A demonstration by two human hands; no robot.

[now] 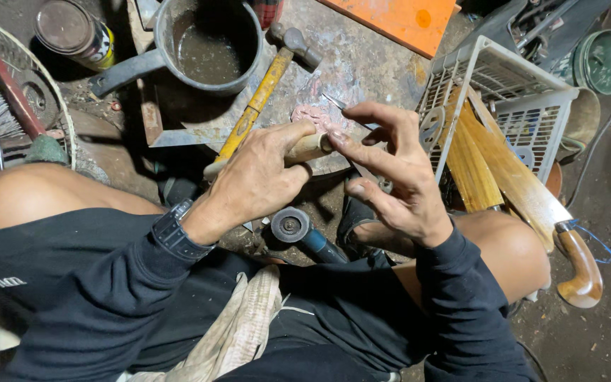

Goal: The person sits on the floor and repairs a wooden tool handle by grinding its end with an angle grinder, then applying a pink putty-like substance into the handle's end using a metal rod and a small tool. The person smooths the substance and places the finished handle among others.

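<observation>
Cloth [238, 332] on my lap, just below the hands. Angle grinder [298, 230] lies on the floor between my knees, under both hands.

Left hand [256, 180] clenched around a wooden handle [305, 148], the pale end poking out toward the right hand. Right hand [390, 177] not gripping: fingers spread, fingertips [337, 139] touching the handle's end. A thin metal blade tip [334, 101] shows just beyond the hands; can't tell whether it's fixed into the handle.

To do this well, I reckon: keep the left grip firm, steady the end with the fingertips only, keep them off the blade edge.

Past the hands: yellow-handled hammer [263, 88] lying on the stone slab [362, 64], then a dark pot [210, 42] with murky water. Spray can [76, 32] far left of it. Right of the right hand: white basket [503, 92] holding wooden sheaths [496, 163], and a curved wooden knife handle [581, 272].
</observation>
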